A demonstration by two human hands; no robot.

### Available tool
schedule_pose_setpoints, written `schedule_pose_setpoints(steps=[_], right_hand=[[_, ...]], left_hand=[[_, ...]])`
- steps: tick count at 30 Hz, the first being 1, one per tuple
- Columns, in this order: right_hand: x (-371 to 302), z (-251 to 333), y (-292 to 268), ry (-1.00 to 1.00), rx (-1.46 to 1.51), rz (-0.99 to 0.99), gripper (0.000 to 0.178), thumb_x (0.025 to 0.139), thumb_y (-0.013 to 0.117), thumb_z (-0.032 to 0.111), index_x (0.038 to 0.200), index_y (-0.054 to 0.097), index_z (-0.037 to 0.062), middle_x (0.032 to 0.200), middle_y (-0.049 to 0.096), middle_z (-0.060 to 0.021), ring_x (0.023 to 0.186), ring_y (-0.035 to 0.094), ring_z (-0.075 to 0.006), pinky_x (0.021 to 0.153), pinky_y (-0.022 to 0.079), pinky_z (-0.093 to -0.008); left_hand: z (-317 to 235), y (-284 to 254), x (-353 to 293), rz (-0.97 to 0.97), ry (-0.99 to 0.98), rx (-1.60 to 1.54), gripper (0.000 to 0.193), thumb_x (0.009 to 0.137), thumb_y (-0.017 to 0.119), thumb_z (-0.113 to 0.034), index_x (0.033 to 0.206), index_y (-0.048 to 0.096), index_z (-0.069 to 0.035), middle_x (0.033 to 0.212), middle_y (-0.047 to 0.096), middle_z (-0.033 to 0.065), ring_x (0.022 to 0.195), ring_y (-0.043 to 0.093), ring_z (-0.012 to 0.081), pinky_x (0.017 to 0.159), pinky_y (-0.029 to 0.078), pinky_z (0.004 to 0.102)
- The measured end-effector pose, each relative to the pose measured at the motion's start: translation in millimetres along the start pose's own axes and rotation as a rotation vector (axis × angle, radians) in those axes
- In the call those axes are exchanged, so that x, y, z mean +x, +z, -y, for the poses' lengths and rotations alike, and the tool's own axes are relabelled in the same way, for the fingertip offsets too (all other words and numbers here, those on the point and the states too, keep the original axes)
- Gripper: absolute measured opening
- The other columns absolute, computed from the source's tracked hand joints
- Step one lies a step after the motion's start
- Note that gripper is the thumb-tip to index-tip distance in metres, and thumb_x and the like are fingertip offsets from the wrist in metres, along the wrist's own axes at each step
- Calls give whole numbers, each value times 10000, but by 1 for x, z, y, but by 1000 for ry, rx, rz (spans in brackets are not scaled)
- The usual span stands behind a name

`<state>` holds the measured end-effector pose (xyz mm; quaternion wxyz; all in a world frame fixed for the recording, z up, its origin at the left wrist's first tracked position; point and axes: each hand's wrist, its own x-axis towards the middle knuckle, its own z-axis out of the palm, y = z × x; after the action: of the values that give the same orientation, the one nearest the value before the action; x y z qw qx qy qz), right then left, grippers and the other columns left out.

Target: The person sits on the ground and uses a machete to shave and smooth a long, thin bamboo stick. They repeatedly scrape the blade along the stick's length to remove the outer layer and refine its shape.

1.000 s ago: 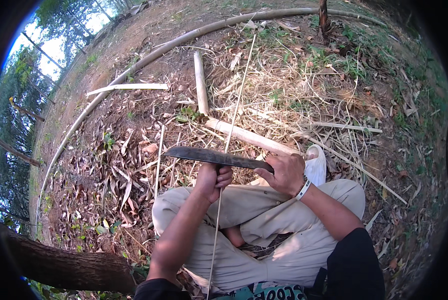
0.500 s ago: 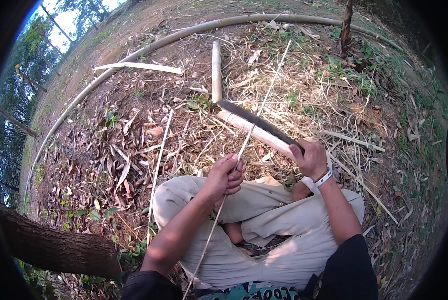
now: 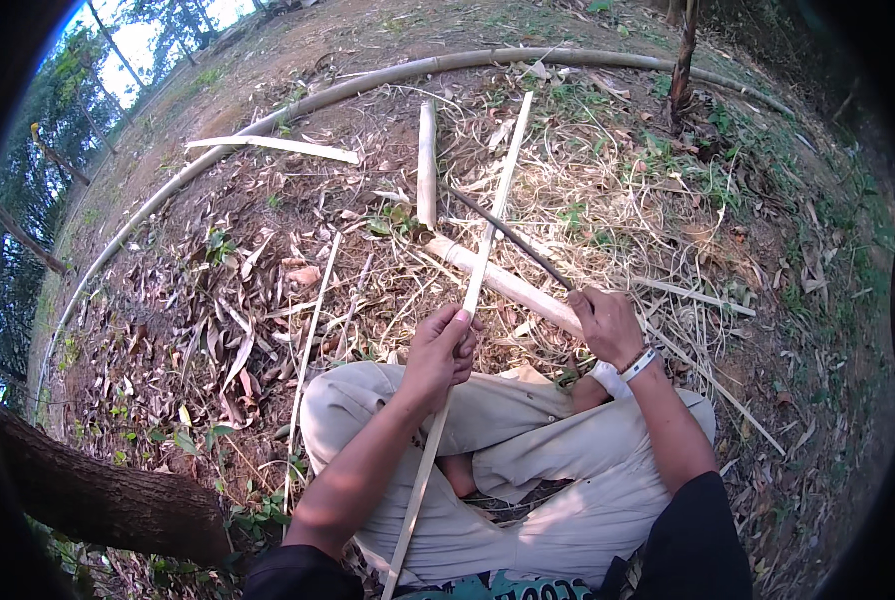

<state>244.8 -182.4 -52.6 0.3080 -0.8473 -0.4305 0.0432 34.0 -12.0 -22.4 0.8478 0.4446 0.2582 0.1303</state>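
A long pale bamboo strip (image 3: 511,165) slants from my lap up over the ground litter. My left hand (image 3: 443,350) is closed around it near its middle, with the broad face turned up. In my right hand (image 3: 610,325) is the handle end of a machete (image 3: 513,237), its dark blade pointing away to the upper left and seen nearly edge-on. Blade and strip cross in view; whether they touch I cannot tell. Below the machete lies a thick piece of bamboo (image 3: 513,285), its near end beside my right hand. Another bamboo piece (image 3: 427,165) lies beyond it, pointing away.
Far off, a long bamboo pole (image 3: 448,62) curves across the ground. One split strip (image 3: 298,149) rests near it, and a thin strip (image 3: 315,335) lies left of my knee. A brown trunk (image 3: 98,485) is at lower left. Shavings and dry leaves cover the ground.
The strip has turned from its narrow edge to its broad face. The machete has rolled from showing its flat side to nearly edge-on. Both hands keep their hold.
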Motion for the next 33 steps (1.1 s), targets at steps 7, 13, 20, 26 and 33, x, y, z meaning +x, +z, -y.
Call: schedule_pose_setpoints(steps=[7,13,20,26,33], right_hand=[[11,-16,-8,1,-49,-93,585,968,439,535,696,622,51,515,546,-178,541,598,-391,508,458,-475],[-12,11,11,-332,-114,-79,596,932,444,615,703,560,77,549,560,-162,528,599,-363,514,444,-465],[8,-32,-12,42,-39,-114,635,943,418,622,739,647,66,529,568,-140,541,619,-355,552,490,-467],[6,-28,-18,70,76,-166,630,941,473,582,691,604,19,543,557,-162,563,591,-380,545,441,-464],[-25,15,-14,-121,-53,-1,626,909,431,675,758,652,108,539,574,-106,523,617,-313,534,472,-448]], left_hand=[[-3,1,-13,70,-76,8,229,1030,452,-253,887,488,-78,589,329,-44,422,258,30,354,211,188],[-8,-2,-18,89,-93,-19,260,1034,450,-280,878,488,-77,564,298,-48,414,239,37,345,198,200],[-9,7,-39,63,-183,31,295,1027,465,-304,850,482,-69,538,277,-46,399,224,44,339,183,203],[-22,-24,-94,77,-249,59,327,1020,461,-316,820,491,-59,500,251,-48,359,193,45,326,176,214],[-19,-38,-117,-25,-201,108,318,1005,482,-331,828,492,-67,495,255,-43,350,204,49,317,168,223]])
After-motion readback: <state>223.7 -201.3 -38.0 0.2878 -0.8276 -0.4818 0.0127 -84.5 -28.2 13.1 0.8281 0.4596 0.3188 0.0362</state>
